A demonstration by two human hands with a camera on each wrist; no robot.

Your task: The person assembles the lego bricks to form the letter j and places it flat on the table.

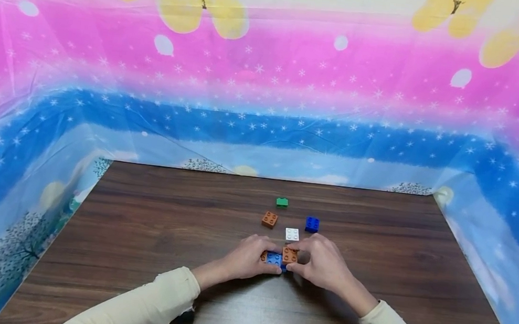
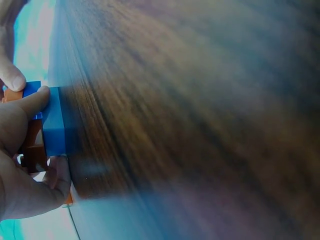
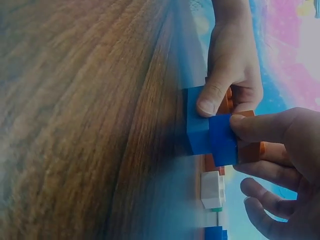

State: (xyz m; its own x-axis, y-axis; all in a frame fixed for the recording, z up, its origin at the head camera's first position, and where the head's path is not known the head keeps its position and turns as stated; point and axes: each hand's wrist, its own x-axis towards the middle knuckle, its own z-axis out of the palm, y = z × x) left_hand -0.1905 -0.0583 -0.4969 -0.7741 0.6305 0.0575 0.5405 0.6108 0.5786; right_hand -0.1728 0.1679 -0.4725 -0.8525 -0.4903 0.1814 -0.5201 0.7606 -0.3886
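My left hand (image 1: 248, 256) grips a small build of toy building bricks low over the table: a light blue brick (image 1: 273, 258) with an orange brick (image 2: 34, 150) on its left part. On its right end sits a dark blue brick (image 3: 223, 140), topped by another orange brick (image 1: 290, 255). Thumb and fingers of my right hand (image 1: 323, 262) pinch that top orange brick from the right. In the right wrist view the light blue, dark blue and orange bricks step up in a stack, and my left thumb presses the light blue brick's side.
Just behind the hands lies a white brick (image 1: 292, 234). Farther back are a loose orange brick (image 1: 270, 219), a blue brick (image 1: 312, 224) and a green brick (image 1: 281, 202). They lie on a dark wooden table (image 1: 179, 201), with a printed cloth (image 1: 263, 130) hanging around its back and sides.
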